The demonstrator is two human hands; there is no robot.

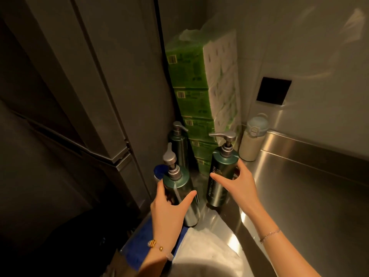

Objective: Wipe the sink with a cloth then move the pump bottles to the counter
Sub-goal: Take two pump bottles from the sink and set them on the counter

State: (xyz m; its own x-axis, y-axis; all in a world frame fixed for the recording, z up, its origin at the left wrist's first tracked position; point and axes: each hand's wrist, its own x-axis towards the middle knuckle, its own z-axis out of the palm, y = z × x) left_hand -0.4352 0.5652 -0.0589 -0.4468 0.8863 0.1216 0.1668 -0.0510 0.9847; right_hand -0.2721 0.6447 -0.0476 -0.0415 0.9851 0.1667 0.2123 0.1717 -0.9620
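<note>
left hand [167,208]: curled round near dark green metal pump bottle [177,182], kept upright.
right hand [241,182]: grasps lettered dark green pump bottle [221,166] mid-body, base on shiny steel counter [309,186].
why: one per hand, probably fewer trips; third pump bottle [177,144] parked in corner.

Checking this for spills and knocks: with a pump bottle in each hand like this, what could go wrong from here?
1. The left hand grips the left pump bottle near the left edge of the counter; a slip could send it off the side.
2. The third pump bottle stands just behind; a careless move might knock it over.
3. The right pump bottle, held in the right hand, is close to the tall stack of green packs; a bump may shift the stack.
</note>
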